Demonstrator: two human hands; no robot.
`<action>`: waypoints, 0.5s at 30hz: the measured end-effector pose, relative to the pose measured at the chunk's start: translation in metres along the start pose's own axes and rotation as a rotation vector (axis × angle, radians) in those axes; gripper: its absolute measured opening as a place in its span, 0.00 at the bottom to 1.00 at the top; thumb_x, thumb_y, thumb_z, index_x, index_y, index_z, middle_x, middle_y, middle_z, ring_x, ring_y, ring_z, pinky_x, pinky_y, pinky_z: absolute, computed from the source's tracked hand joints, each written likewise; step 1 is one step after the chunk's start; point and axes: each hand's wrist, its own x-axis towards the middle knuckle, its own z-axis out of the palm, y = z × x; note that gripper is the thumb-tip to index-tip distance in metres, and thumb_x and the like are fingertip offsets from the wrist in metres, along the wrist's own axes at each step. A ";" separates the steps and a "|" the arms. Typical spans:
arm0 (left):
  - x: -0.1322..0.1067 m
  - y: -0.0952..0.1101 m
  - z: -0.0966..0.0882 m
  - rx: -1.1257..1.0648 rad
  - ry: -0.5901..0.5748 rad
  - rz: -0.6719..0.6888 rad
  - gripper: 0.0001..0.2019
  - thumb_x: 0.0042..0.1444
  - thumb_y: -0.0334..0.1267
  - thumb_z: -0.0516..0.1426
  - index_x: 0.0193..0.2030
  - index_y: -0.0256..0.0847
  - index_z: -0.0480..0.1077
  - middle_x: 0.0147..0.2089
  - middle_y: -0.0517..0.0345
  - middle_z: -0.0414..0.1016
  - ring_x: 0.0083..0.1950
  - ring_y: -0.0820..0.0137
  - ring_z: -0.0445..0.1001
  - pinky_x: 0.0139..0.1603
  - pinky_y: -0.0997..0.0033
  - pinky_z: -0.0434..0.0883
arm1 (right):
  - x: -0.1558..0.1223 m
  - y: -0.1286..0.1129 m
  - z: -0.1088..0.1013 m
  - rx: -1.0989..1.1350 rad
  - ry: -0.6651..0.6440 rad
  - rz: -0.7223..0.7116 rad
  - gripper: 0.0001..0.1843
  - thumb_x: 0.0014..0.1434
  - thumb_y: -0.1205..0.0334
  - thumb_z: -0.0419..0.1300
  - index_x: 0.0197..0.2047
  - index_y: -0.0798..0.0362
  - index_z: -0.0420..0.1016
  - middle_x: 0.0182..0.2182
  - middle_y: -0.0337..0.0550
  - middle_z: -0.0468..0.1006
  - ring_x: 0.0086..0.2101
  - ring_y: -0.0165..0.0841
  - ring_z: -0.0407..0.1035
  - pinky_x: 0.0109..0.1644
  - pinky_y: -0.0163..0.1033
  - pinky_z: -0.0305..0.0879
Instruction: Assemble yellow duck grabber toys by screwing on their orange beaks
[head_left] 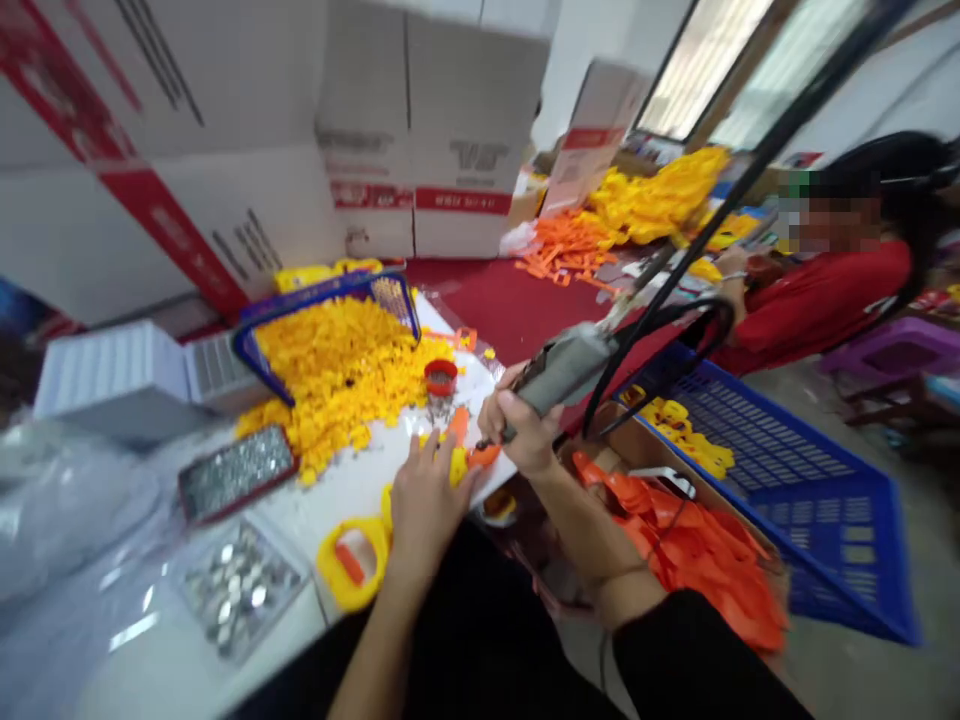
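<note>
Small red cup (441,377) w/ dark bits inside stands on white table (315,535). L of cup: heap of small yellow parts (352,400), spread out from tipped blue basket (259,370); farther L, white drawer unit (112,370). Nearer than cup, to L: tray of small metal bits (238,472), then clear box of shiny discs (241,590). Beyond cup: red surface (480,300) & big white cartons (472,130); beyond & to R, orange strips (562,245) + yellow pile (660,195). Well R of cup: co-worker in red top (817,310), purple stool (900,345), blue crate (825,500), box of orange pieces (697,550). Blk cable (720,215) crosses btwn cup & co-worker, partly blocking that side.

Power tool (562,370) is just R of cup: grey, roughly cylindrical, thin dark bit up front, a bit blurred. R hand (525,420) is wrapped firmly round its body. L hand (427,500), nearer than cup, lies on yellow-&-orange piece (458,465), fingers spread; can't tell if it grips. Yellow loop handle (326,560) shows L of that hand; can't tell if joined to piece.

Tool's long axis slants: rear end up & R, away from cup; bit down-L, twd piece on cup's near side. Can't tell if bit touches.
</note>
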 end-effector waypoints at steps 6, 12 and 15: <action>0.006 0.005 -0.012 -0.053 -0.130 -0.105 0.30 0.61 0.50 0.62 0.67 0.43 0.67 0.68 0.48 0.71 0.71 0.50 0.65 0.58 0.53 0.76 | 0.001 0.007 0.003 -0.068 -0.001 -0.024 0.16 0.51 0.52 0.66 0.33 0.49 0.64 0.12 0.24 0.60 0.10 0.22 0.52 0.13 0.31 0.56; 0.007 0.007 -0.017 -0.050 -0.162 -0.118 0.30 0.60 0.49 0.63 0.67 0.44 0.67 0.69 0.47 0.69 0.71 0.49 0.64 0.60 0.52 0.76 | 0.001 0.013 0.003 -0.091 -0.004 -0.050 0.16 0.52 0.52 0.66 0.33 0.49 0.63 0.12 0.23 0.59 0.10 0.22 0.51 0.14 0.31 0.56; 0.008 0.006 -0.017 -0.058 -0.178 -0.129 0.30 0.60 0.49 0.63 0.68 0.46 0.66 0.69 0.48 0.69 0.72 0.49 0.63 0.59 0.52 0.77 | -0.001 0.016 0.004 -0.120 0.013 -0.026 0.17 0.52 0.51 0.66 0.32 0.48 0.62 0.12 0.23 0.59 0.10 0.22 0.51 0.14 0.31 0.55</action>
